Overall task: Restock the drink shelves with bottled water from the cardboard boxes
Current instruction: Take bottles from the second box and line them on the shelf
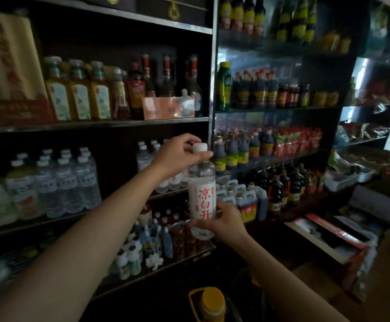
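Holding the water bottle (201, 196) upright in front of the drink shelf (91, 123), you had both hands on it: your left hand (177, 156) came in from above with its fingers curled around the white cap (200, 147), and your right hand (224, 223) wrapped the lower part of the body from the right side, thumb across the front. That bottle was clear plastic, filled with clear liquid, and carried a white label with three large red characters running top to bottom; below the label the ribbed base showed between your fingers. It hung in the air, touching no shelf, just in front of the row of matching water bottles (166, 168) that stood behind your left wrist. Further left on that same shelf stood a cluster of clear bottles with white caps (68, 182), packed close together, and beside them larger jugs with pale labels (5, 194). One shelf lower held small bottles and cans (161, 240), blurred and dim. To the right, an open cardboard box with red trim (329, 242) sat low by the floor, with pale shapes showing inside it; you could not tell what they were. At the bottom edge a yellow-capped jug with a yellow handle (211, 303) stood near you.
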Tool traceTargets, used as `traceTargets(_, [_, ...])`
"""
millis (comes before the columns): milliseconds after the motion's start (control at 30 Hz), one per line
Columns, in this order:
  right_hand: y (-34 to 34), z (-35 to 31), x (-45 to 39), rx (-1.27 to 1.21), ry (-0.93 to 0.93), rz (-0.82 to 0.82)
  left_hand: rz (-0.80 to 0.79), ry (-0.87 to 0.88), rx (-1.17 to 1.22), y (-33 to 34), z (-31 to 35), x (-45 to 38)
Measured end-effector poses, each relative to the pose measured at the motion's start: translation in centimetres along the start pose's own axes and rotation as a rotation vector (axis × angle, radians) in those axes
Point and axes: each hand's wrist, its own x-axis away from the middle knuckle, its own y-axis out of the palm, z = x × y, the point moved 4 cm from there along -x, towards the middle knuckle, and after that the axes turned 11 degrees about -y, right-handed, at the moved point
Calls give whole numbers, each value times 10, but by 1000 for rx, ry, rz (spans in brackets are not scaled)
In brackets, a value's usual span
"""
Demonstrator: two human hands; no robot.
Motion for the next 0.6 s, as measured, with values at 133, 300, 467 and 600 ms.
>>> traceTargets(133, [54, 5, -49, -30, 14, 6, -37, -101, 167, -37, -62, -19])
traceTargets(300, [120, 1, -107, -46, -26, 20, -59, -141, 228, -74, -122, -43])
traceTargets(467, [175, 16, -152, -81, -19, 52, -208, -160, 134, -91, -176, -75])
traceTargets(600, [201, 37, -181, -82, 1, 28, -167, -188, 75, -98, -216, -99])
